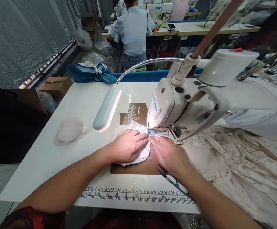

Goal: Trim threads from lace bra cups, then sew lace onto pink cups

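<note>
A small piece of white lace fabric [140, 156] lies below the head of a white sewing machine [163, 103], its upper edge close to the presser foot [152, 132]. My left hand [130, 144] rests on top of the piece, fingers together and closed on the fabric near the needle; its thumb is mostly hidden. From the other side, my right hand [167, 151] pinches the fabric's right edge, fingertips almost touching those of the left. Black thread snips [173, 181] lie partly beneath my right wrist.
A lamp [108, 108] on a bendable neck hangs left of the machine. Round pale pieces [69, 128] lie at left on the white table [45, 165]. Cream lace cloth [245, 162] is heaped at right. A ruler strip [138, 194] runs along the front. A person [133, 30] sits ahead.
</note>
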The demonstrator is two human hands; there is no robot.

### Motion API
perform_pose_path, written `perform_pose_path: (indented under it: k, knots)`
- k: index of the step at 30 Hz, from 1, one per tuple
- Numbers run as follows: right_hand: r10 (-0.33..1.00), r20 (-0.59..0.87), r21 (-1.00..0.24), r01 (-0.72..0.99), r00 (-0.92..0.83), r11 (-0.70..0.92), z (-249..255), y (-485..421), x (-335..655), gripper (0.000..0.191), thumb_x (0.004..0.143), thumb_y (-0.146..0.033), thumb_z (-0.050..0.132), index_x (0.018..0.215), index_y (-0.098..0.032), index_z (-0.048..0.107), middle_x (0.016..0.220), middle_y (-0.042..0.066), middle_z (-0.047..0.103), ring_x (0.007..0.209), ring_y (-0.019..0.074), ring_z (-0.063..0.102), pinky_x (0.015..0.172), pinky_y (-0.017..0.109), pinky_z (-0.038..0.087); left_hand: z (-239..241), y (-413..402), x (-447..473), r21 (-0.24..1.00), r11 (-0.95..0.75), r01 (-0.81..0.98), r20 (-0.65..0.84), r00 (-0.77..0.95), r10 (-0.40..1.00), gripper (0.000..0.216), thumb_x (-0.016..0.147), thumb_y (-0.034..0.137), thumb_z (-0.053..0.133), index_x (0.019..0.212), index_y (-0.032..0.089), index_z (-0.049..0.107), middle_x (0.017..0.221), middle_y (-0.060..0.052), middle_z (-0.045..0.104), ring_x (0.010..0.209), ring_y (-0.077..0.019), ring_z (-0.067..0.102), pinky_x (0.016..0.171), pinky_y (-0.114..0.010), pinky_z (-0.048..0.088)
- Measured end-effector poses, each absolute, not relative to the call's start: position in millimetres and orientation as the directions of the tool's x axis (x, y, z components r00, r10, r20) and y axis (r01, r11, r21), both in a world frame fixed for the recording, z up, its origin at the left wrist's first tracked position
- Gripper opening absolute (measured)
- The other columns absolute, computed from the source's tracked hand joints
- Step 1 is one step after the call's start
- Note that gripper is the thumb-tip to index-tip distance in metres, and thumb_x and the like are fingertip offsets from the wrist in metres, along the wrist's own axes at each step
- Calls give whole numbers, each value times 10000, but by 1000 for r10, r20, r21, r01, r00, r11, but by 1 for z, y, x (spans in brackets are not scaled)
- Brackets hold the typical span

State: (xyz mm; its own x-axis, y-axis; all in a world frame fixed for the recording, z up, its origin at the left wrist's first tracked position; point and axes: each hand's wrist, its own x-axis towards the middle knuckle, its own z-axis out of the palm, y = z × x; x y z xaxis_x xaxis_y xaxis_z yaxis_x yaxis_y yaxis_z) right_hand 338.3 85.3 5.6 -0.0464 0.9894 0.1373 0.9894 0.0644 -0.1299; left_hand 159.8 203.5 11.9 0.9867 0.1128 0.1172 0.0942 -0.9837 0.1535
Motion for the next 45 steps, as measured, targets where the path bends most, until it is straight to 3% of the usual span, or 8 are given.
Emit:
perform_pose_path:
  k: [12,21,30,45]
  knots:
    - [987,161,-63,998,-19,30,2,88,337,346,876,-162,450,1145,-253,648,861,29,715,741,196,626,618,305,370,13,208,164,134,-986,99,107,988,114,424,921,210,404,1320,96,491,1334,-164,535,1048,-261,511,856,-406,425]
    - [994,110,-85,996,-8,17,3,86,340,370,877,-168,441,1178,-268,632,880,26,721,759,200,639,597,304,370,7,212,165,175,-980,97,166,978,126,370,940,198,400,1279,123,527,1329,-132,555,1174,-260,486,947,-421,431]
    - [995,97,-132,991,-13,26,5,85,340,387,884,-165,430,1196,-235,646,1044,58,731,833,196,662,627,274,430,4,217,166,209,-972,103,210,967,147,384,931,240,409,1269,112,540,1308,-151,569,1148,-264,505,947,-444,446]
    - [995,102,-134,990,-23,37,4,89,341,425,884,-137,415,1251,-241,604,1049,53,714,854,210,641,685,292,452,7,216,165,136,-966,218,213,946,243,383,959,290,381,1261,127,550,1288,-140,579,1135,-290,496,913,-440,424]
